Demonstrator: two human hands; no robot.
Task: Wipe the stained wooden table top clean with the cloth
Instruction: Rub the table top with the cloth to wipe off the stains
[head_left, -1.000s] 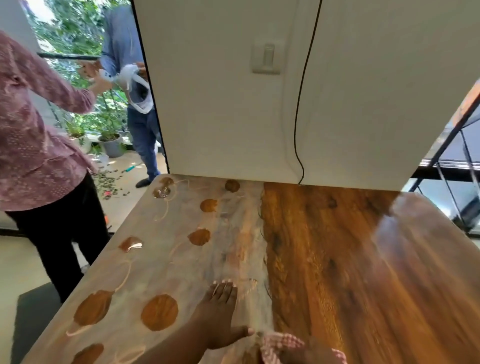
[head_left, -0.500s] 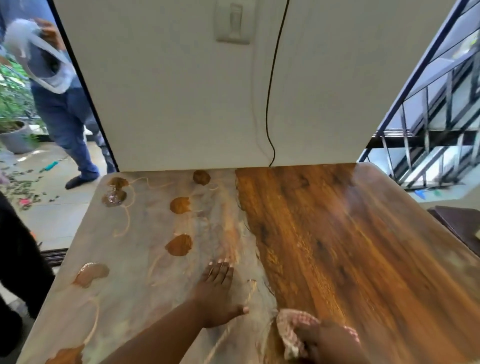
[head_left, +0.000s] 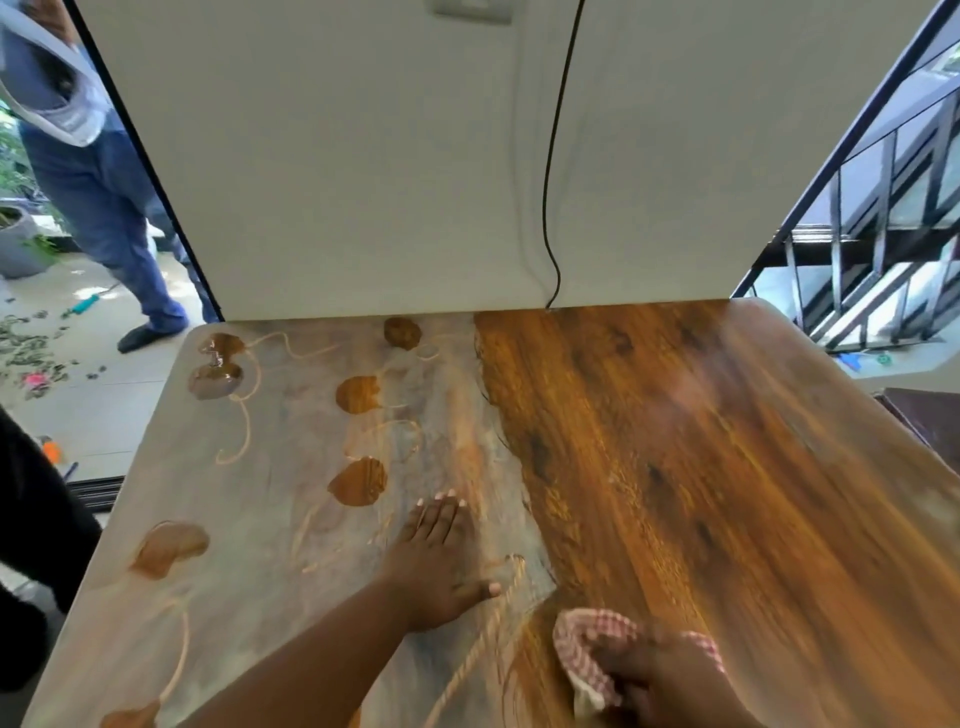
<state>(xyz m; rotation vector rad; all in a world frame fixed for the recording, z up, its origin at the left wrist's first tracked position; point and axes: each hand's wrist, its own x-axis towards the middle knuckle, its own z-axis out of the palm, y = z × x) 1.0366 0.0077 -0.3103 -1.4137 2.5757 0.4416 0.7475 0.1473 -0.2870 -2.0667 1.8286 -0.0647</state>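
The wooden table top (head_left: 701, 467) shows bare, glossy brown wood on its right half. Its left half carries a dull grey film (head_left: 270, 519) with several brown blotches and thin curly streaks. My left hand (head_left: 436, 561) lies flat on the filmed part near the middle, fingers straight and together, thumb out to the right. At the near edge my right hand (head_left: 670, 686) grips a red-and-white checked cloth (head_left: 587, 649) bunched under it, pressed on the wood just right of the film's border.
A white wall (head_left: 363, 156) with a black cable (head_left: 550, 208) stands along the table's far edge. A person in blue trousers (head_left: 104, 208) stands at the far left by a doorway. Someone in dark clothes (head_left: 31, 519) is close to the left edge. A stair railing (head_left: 857, 234) rises at right.
The view has swung to the right and down. My right hand with the cloth has come further into view at the near edge. My left hand stays flat in place.
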